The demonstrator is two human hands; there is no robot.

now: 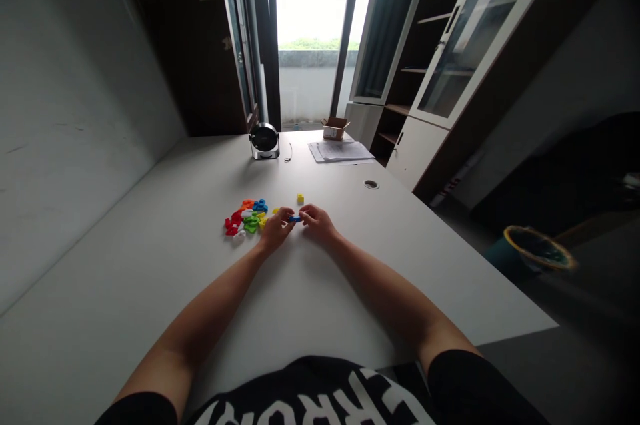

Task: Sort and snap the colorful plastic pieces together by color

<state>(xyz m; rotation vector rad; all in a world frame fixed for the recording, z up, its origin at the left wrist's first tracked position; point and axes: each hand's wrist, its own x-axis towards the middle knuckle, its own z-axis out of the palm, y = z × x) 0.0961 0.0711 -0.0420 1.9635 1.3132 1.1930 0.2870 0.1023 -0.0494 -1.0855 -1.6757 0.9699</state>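
My left hand (276,228) and my right hand (317,223) meet above the white desk (385,251), their fingertips pinching a small blue plastic piece (295,218) between them. Most of that piece is hidden by my fingers. Just left of my left hand lies a loose heap of red, orange, blue, green, yellow and white plastic pieces (245,218). One of its yellow pieces nearly touches my left fingers. A small yellow cube (300,199) stands alone on the desk, a little beyond my hands.
A round black-and-silver desk fan (264,141) stands at the desk's far edge. Papers (343,151) and a small open cardboard box (335,129) lie to its right. The desk has a round grommet (371,185). Beyond the right edge stands a wastebasket (537,248).
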